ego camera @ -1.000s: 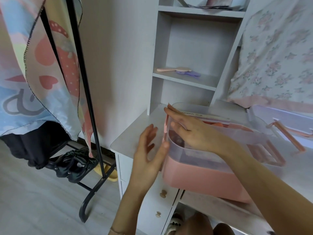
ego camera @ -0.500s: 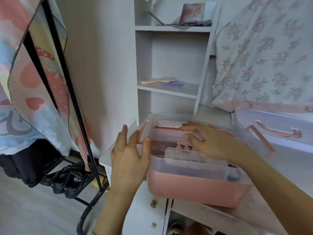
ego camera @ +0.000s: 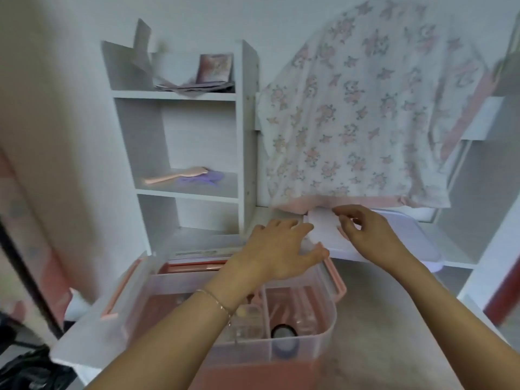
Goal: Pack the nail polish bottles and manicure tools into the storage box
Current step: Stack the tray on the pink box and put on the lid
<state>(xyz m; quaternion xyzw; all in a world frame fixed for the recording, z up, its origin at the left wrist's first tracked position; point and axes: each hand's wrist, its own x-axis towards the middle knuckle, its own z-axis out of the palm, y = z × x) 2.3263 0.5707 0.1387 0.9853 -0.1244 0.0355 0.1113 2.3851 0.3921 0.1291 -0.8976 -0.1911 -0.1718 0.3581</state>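
The storage box (ego camera: 304,353) has a pink base and a clear upper tray, and stands open on the white desk in front of me. Inside the tray lie small bottles (ego camera: 249,319), pink manicure tools (ego camera: 292,302) and a round black cap (ego camera: 282,332). The translucent lid (ego camera: 408,237) lies flat at the back right. My left hand (ego camera: 278,249) hovers over the box's far right corner, fingers spread, fingertips at the lid's near edge. My right hand (ego camera: 365,232) rests on the lid, fingers curled around its pink handle; blur hides any grip.
A white shelf unit (ego camera: 180,142) stands behind the box, with a pink brush (ego camera: 174,175) and a purple item on its middle shelf. A floral cloth (ego camera: 365,108) hangs over the back right. A black clothes rack (ego camera: 25,274) stands at the left.
Both hands have left the box's sides and tray and reached back right to the lid. The view has swung right and up, and the box's tray is now uncovered.
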